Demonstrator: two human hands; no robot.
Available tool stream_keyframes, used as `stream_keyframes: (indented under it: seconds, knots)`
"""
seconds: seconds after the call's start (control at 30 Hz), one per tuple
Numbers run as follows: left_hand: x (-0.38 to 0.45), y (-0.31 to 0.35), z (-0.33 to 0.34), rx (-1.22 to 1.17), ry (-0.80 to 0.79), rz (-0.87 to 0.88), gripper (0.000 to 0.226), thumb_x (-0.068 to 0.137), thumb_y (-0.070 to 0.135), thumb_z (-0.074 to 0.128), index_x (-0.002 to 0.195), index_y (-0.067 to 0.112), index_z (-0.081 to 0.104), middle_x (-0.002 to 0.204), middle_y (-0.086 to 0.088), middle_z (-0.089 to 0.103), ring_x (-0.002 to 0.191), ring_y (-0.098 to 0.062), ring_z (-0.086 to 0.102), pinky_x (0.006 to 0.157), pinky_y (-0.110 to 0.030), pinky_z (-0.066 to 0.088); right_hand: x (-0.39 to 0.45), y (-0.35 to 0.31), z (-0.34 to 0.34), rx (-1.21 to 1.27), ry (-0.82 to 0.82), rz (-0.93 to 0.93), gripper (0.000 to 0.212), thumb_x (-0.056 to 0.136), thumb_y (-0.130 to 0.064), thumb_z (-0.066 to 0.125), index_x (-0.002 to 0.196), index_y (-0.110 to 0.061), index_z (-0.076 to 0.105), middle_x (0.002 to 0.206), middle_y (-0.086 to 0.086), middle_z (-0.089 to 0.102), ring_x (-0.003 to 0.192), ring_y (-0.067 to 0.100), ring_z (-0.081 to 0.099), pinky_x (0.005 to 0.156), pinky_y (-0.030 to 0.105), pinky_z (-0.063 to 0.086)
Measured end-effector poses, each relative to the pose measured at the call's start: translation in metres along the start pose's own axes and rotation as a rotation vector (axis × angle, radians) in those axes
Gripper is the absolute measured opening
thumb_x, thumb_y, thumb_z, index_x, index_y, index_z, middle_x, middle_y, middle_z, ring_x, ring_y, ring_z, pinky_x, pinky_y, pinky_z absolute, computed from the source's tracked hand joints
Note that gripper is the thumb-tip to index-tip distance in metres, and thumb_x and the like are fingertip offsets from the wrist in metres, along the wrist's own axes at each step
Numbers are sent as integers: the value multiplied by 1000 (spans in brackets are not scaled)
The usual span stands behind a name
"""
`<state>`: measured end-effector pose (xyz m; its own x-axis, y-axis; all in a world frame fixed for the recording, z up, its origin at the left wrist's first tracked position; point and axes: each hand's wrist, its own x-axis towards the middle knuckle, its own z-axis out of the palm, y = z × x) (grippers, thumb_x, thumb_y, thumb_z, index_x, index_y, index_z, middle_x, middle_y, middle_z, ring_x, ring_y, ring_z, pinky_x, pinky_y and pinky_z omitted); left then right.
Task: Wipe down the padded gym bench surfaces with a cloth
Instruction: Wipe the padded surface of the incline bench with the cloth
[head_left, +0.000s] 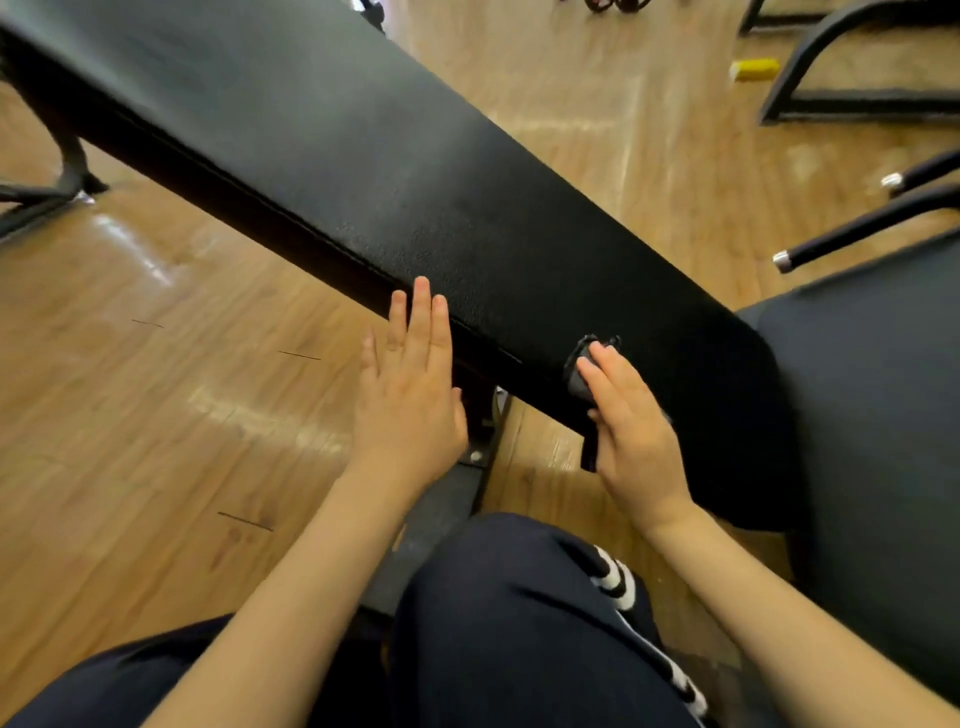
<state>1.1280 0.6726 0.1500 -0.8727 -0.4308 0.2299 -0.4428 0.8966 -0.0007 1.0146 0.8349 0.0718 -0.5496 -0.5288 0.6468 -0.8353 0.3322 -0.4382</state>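
A long black padded bench (363, 171) runs diagonally from the upper left to the lower right. My right hand (634, 431) presses a dark grey cloth (584, 371) against the near side edge of the pad, close to its rounded end; most of the cloth is hidden under my fingers. My left hand (410, 384) is flat with straight fingers, its fingertips touching the near edge of the pad further left. It holds nothing.
A second black pad (872, 395) adjoins the bench on the right. The bench's metal frame (457, 493) drops down between my hands, above my knees in dark trousers. Other black equipment frames (831, 98) and a yellow object (753, 69) stand on the wooden floor.
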Motion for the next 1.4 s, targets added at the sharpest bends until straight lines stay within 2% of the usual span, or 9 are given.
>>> stream_keyframes:
  seconds: [0.17, 0.33, 0.57, 0.67, 0.83, 0.97, 1.13, 1.3, 1.4]
  knots:
    - [0, 3, -7, -67, -29, -10, 82, 93, 19, 45, 148, 6, -14, 143, -3, -35, 139, -20, -26, 117, -46, 1, 26, -47, 30, -70, -13, -31, 47, 88, -22, 42, 133, -5, 47, 140, 15, 46, 132, 25, 31, 109, 39, 19]
    - [1, 7, -7, -106, -50, -47, 83, 92, 17, 46, 148, 5, -14, 151, -7, -30, 143, -25, -23, 117, -45, -1, 21, -34, 44, -140, 89, -106, 47, 87, -10, 47, 133, -12, 42, 137, 13, 49, 128, 26, 37, 104, 42, 27]
    - [-1, 2, -6, -114, -22, -22, 88, 87, 15, 54, 149, 3, -8, 149, -6, -27, 145, -28, -16, 116, -48, 3, 1, -4, 39, -335, 87, -193, 53, 88, -2, 41, 138, -17, 35, 141, 4, 37, 128, 24, 37, 106, 43, 27]
    - [-1, -1, -9, -99, -57, -15, 87, 91, 20, 49, 148, 6, -15, 146, -4, -34, 144, -26, -20, 117, -46, 0, -35, 27, 23, -362, 25, -93, 56, 83, 1, 43, 137, -14, 36, 137, 11, 46, 127, 27, 38, 105, 45, 29]
    - [-3, 0, -10, -90, -61, -18, 85, 93, 22, 45, 148, 6, -17, 155, -12, -26, 144, -27, -20, 117, -45, -1, -74, 45, -11, -254, -14, 209, 56, 78, 16, 55, 131, -1, 48, 133, 19, 51, 126, 31, 42, 97, 54, 44]
    - [0, 7, -5, -108, -33, -37, 86, 91, 21, 48, 149, 3, -13, 156, -14, -23, 145, -30, -18, 117, -47, 1, -36, 16, -7, -136, 12, 57, 46, 86, 1, 39, 131, 0, 46, 134, 20, 50, 130, 27, 35, 108, 40, 30]
    - [0, 15, 0, -135, 28, -63, 84, 84, 19, 48, 149, -3, 1, 158, -18, -10, 146, -33, -9, 116, -51, 7, 12, -13, 22, -179, -27, -100, 48, 88, -18, 44, 135, -11, 36, 137, 14, 48, 130, 27, 34, 107, 41, 27]
    - [1, 16, 2, -126, 24, -71, 87, 83, 18, 53, 149, -3, 0, 158, -19, -11, 146, -33, -10, 116, -49, 6, -23, 30, 14, -264, -66, -162, 67, 77, 5, 68, 135, -11, 38, 136, 15, 50, 129, 27, 37, 108, 42, 28]
    - [-1, 13, 2, -109, 15, -60, 89, 84, 21, 53, 149, -2, -3, 158, -17, -13, 146, -32, -11, 116, -49, 6, -55, 57, -5, -279, -114, -55, 74, 71, 9, 72, 134, -9, 39, 134, 16, 51, 129, 26, 39, 106, 46, 34]
